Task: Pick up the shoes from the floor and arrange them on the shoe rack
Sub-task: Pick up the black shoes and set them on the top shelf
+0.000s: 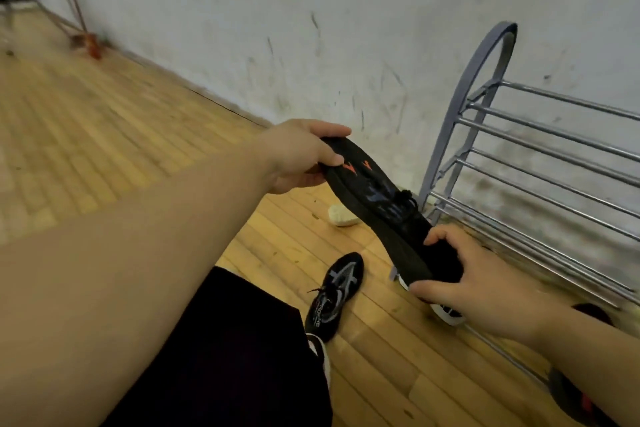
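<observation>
A black shoe (pixel 381 198) with orange marks and black laces is held in the air, low in front of the shoe rack's left end. My left hand (pixel 301 156) grips its far end, thumb on top. My right hand (pixel 478 288) grips its near end, fingers curled over the edge. The grey metal shoe rack (pixel 540 163) stands against the wall at the right, and the bars I can see are bare. Under my right hand a shoe with a white sole (pixel 448 314) lies on the floor at the rack's foot. A dark shoe with red trim (pixel 578 399) lies at the lower right.
My own foot wears a black shoe with grey stripes (pixel 337 291) on the wooden floor (pixel 104 121). A small pale object (pixel 343 215) lies near the rack's leg. A scuffed white wall (pixel 311 28) runs behind, and a red-tipped broom (pixel 91 45) leans at the far left.
</observation>
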